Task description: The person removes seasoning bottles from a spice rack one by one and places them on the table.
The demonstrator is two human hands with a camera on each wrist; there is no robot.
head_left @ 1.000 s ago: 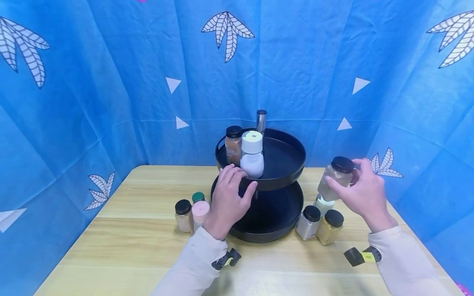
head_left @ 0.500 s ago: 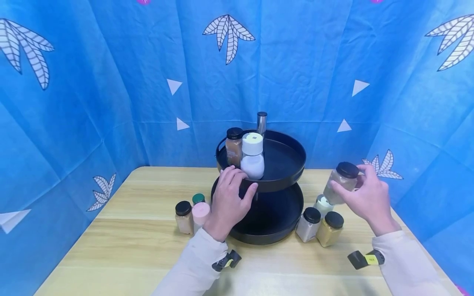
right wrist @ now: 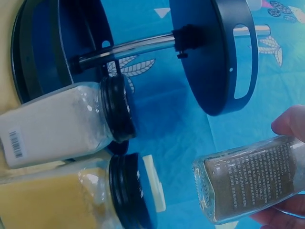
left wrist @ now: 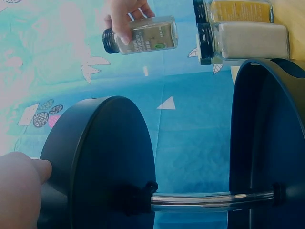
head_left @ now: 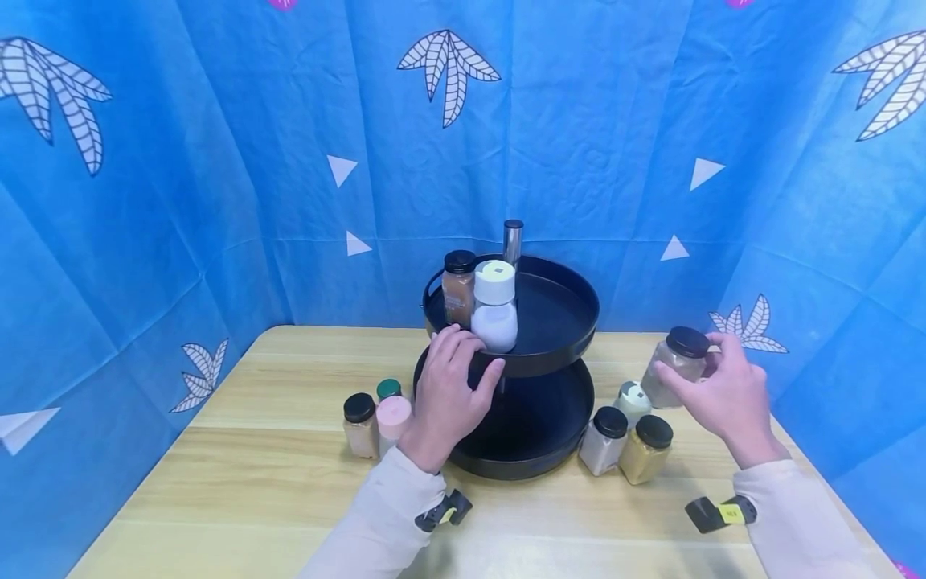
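My right hand (head_left: 731,394) holds a glass spice jar (head_left: 661,382) with a black lid and grey-brown powder, raised above the table's right side. Printed text covers the jar (right wrist: 250,179) in the right wrist view. My left hand (head_left: 450,394) grips the front-left rim of the upper tray (head_left: 557,310) of a black two-tier rack. Its thumb lies against the outer wall; some fingertips are hidden behind the rim. On that tray stand a black-lidded jar of reddish-brown powder (head_left: 457,296) and a white-capped bottle of white contents (head_left: 495,322).
The lower tray (head_left: 531,426) sits on the wooden table (head_left: 239,490). Right of it stand a white-powder jar (head_left: 602,446), a yellow-powder jar (head_left: 644,458) and a white-capped bottle (head_left: 633,402). Black-lidded (head_left: 360,430), pink-capped (head_left: 394,414) and green-capped (head_left: 389,388) containers stand left. Blue curtain (head_left: 593,121) surrounds.
My right hand has moved right and slightly down with the spice jar, farther from the rack. The left hand stays on the upper tray's rim.
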